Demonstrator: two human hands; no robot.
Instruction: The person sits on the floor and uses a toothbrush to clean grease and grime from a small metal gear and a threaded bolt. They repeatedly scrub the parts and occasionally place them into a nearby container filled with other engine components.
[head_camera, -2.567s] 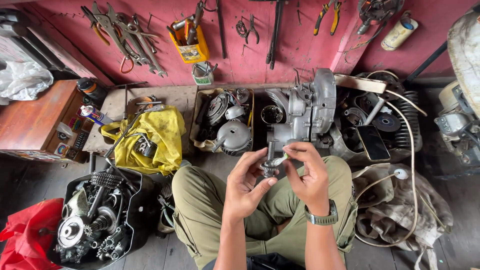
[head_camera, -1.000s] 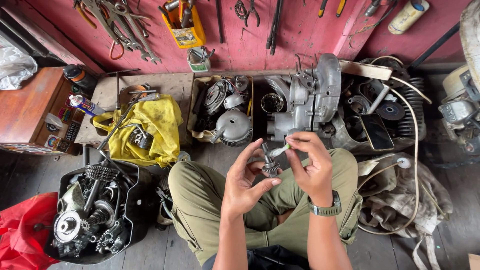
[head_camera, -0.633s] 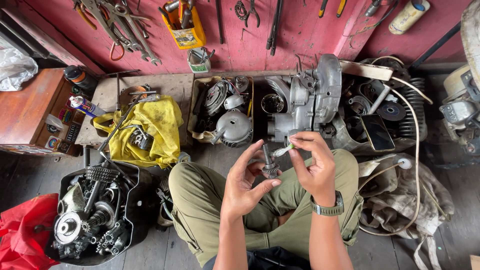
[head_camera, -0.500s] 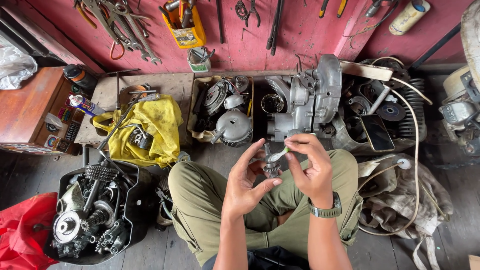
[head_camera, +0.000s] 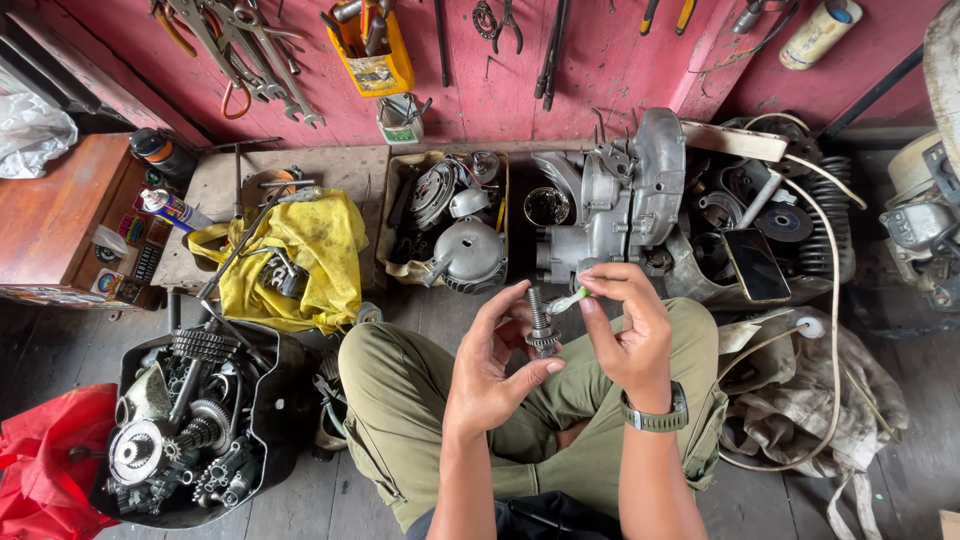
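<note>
I sit cross-legged in olive trousers on a wooden floor. My left hand (head_camera: 497, 365) holds a small metal geared shaft (head_camera: 541, 325) upright between thumb and fingers. My right hand (head_camera: 628, 330), with a watch on the wrist, pinches a thin pale green strip (head_camera: 566, 301) against the top of the shaft. Both hands hover above my lap, just in front of a grey engine casing (head_camera: 620, 200).
A cardboard box of engine parts (head_camera: 450, 215) and a yellow cloth (head_camera: 285, 255) lie ahead on the left. A black tub of gears (head_camera: 185, 420) stands at my left, a red bag (head_camera: 45, 470) beside it. Tools hang on the red wall (head_camera: 500, 70). A phone (head_camera: 757, 264) and cables lie on the right.
My hands stay together over my lap; the right fingers shift slightly along the shaft's top with the green strip. The view has tilted a little.
</note>
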